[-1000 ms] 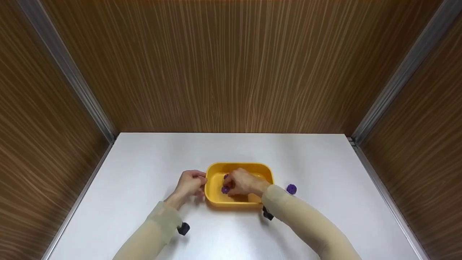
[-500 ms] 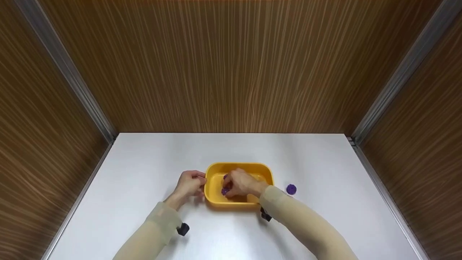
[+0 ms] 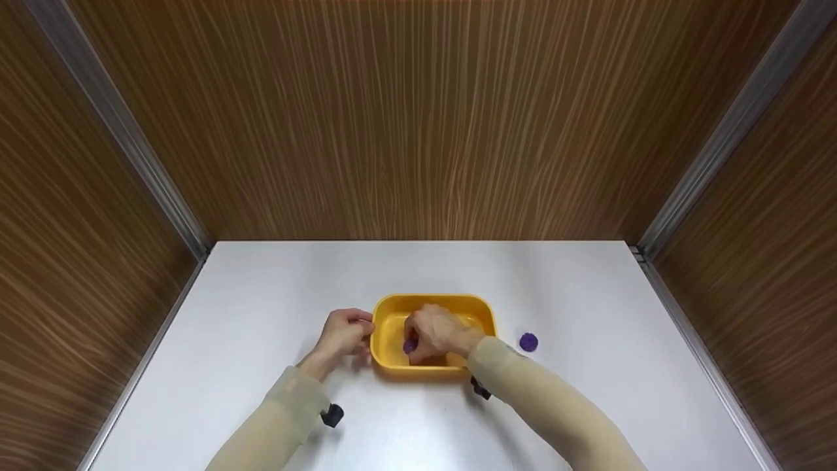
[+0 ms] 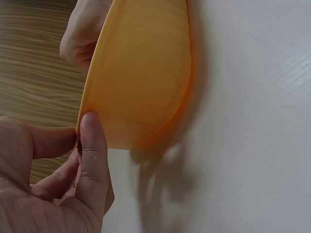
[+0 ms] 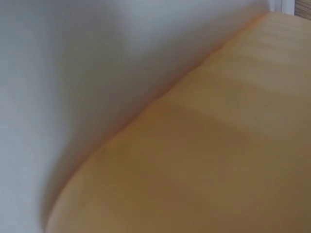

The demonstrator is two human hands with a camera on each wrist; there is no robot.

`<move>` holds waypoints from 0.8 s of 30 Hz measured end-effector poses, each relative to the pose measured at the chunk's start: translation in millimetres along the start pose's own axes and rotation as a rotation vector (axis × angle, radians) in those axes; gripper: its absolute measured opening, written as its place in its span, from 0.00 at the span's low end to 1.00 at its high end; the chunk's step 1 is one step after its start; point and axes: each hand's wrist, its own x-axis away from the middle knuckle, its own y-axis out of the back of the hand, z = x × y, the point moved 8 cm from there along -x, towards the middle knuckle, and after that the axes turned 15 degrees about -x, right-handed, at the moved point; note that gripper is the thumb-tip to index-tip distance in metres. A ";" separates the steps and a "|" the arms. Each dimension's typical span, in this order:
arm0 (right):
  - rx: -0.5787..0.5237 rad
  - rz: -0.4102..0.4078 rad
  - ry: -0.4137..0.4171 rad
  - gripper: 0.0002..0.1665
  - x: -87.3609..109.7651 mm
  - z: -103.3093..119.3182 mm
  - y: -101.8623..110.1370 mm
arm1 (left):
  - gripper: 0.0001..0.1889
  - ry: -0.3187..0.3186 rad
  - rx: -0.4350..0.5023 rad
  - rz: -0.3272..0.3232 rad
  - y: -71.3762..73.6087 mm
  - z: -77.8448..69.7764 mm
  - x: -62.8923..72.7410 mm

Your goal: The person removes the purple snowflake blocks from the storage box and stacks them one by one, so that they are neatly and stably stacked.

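A yellow rectangular tub (image 3: 392,299) sits on the white table. My left hand (image 3: 341,332) pinches its left rim between thumb and fingers, which the left wrist view shows close up at the tub wall (image 4: 141,73). Inside the tub, my right hand (image 3: 435,330) reaches down with curled fingers and pinches a small purple knobbly piece (image 3: 410,345), partly covered by the fingers. A second purple knobbly disc (image 3: 528,342) lies on the table right of the tub. In the right wrist view only the tub's outer wall (image 5: 194,160) shows; the hand is hidden there.
The white table (image 3: 274,275) ends at a wood-grain back panel (image 3: 418,118). Wood-grain side panels with metal corner strips stand left and right. Dark wrist cameras (image 3: 332,415) hang below both cuffs.
The right hand has shifted slightly within the tub, and its fingers have closed in round the purple piece. Another purple piece beside its fingers is now out of sight. The left hand stays put.
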 end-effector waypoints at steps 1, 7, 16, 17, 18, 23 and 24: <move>0.002 -0.004 0.014 0.17 0.3 -0.3 1.0 | 0.15 0.000 0.002 0.001 -0.1 0.0 -0.2; -0.004 -0.012 0.086 0.19 2.5 -2.7 5.3 | 0.15 0.002 0.002 0.002 -0.8 -0.4 -0.9; -0.014 -0.061 0.140 0.20 16.7 -5.4 17.2 | 0.15 0.006 -0.012 -0.001 -1.9 0.1 -0.8; -0.028 -0.071 0.152 0.20 19.3 -5.4 19.5 | 0.15 0.007 -0.014 -0.001 -1.6 0.0 -0.5; -0.042 -0.081 0.158 0.19 22.0 -5.9 21.9 | 0.14 0.008 -0.016 -0.001 -1.5 0.2 -0.4; -0.069 -0.138 0.185 0.19 35.7 -9.2 37.0 | 0.15 0.006 -0.014 -0.004 0.1 0.2 0.5; -0.055 -0.149 0.191 0.20 38.4 -9.7 39.7 | 0.15 0.005 -0.014 -0.004 0.1 0.4 0.6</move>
